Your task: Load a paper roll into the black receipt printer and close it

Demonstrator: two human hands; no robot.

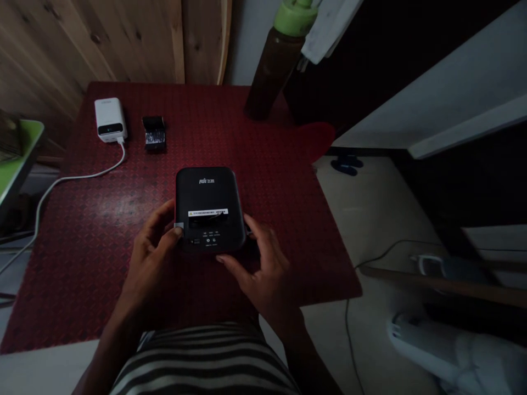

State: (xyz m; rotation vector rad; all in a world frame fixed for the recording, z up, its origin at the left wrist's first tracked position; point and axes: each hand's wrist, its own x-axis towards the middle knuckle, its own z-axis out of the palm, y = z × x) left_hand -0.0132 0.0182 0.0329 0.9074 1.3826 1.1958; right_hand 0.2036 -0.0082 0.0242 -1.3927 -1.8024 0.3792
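A small black portable printer [208, 192] with rounded corners lies on the red patterned table, a white warning strip above its dark slot. My left hand [153, 241] grips its left side, the thumb on the near left corner over a small pale tab and the fingers along the side edge. On the opposite side, my right hand [263, 258] curls round the near right corner, thumb at the front edge and fingers by the right side. The undersides of both grips are hidden.
A white power bank [110, 118] with a plugged-in white cable [86, 176] lies at the far left, beside a small dark roll [153, 133]. A tall brown bottle [274, 68] with a green cap stands at the back right. The red tabletop [288, 192] ends before my striped shirt.
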